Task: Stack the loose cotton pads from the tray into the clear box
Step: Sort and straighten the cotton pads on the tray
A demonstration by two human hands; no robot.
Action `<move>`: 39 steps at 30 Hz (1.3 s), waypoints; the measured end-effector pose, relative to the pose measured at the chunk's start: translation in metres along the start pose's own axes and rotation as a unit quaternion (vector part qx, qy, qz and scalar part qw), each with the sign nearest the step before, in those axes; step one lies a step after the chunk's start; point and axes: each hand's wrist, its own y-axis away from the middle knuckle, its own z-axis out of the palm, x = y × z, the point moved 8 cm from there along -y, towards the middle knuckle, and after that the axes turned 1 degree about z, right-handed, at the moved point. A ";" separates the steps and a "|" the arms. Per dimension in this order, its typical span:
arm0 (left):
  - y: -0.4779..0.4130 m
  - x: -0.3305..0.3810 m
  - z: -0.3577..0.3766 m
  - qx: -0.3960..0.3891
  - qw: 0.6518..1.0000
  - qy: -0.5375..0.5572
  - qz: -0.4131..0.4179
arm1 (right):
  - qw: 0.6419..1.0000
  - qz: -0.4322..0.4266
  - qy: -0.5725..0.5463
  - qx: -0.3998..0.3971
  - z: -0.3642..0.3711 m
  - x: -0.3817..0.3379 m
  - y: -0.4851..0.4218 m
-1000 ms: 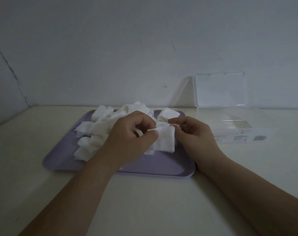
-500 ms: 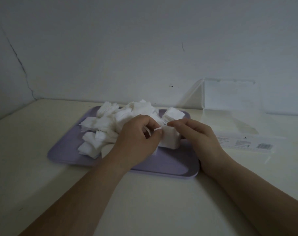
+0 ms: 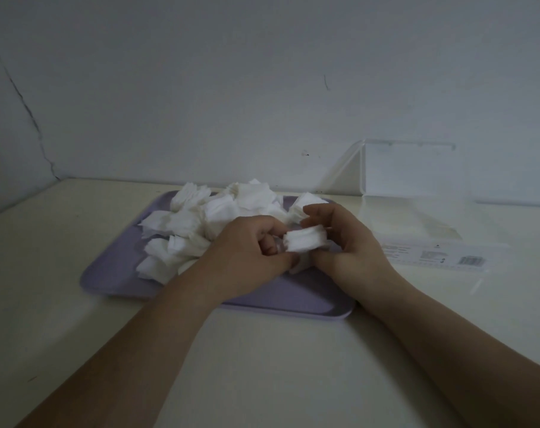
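Both hands pinch soft white square pads.

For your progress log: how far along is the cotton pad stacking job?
Done: none visible in the clear box, open. In hand: left hand and right hand hold a small stack of pads. Left: the loose pile on the purple tray.

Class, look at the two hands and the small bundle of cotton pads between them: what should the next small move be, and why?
Probably square the bundle of cotton pads between the left hand and right hand: its edges look uneven, and the clear box to the right stands open.
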 end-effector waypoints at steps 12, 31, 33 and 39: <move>0.000 0.007 0.009 -0.025 0.999 -0.037 0.013 | 0.972 -0.045 0.220 -0.069 0.022 -0.014 0.011; 0.005 -0.012 -0.030 -0.005 0.978 -0.190 -0.081 | 0.983 0.028 0.171 0.059 -0.006 0.002 0.003; 0.005 -0.012 -0.022 -0.033 0.982 -0.166 -0.087 | 0.984 0.031 0.166 0.059 -0.006 0.003 0.003; 0.007 -0.015 -0.027 -0.025 0.977 -0.172 -0.121 | 0.983 0.023 0.173 0.056 -0.007 0.005 0.001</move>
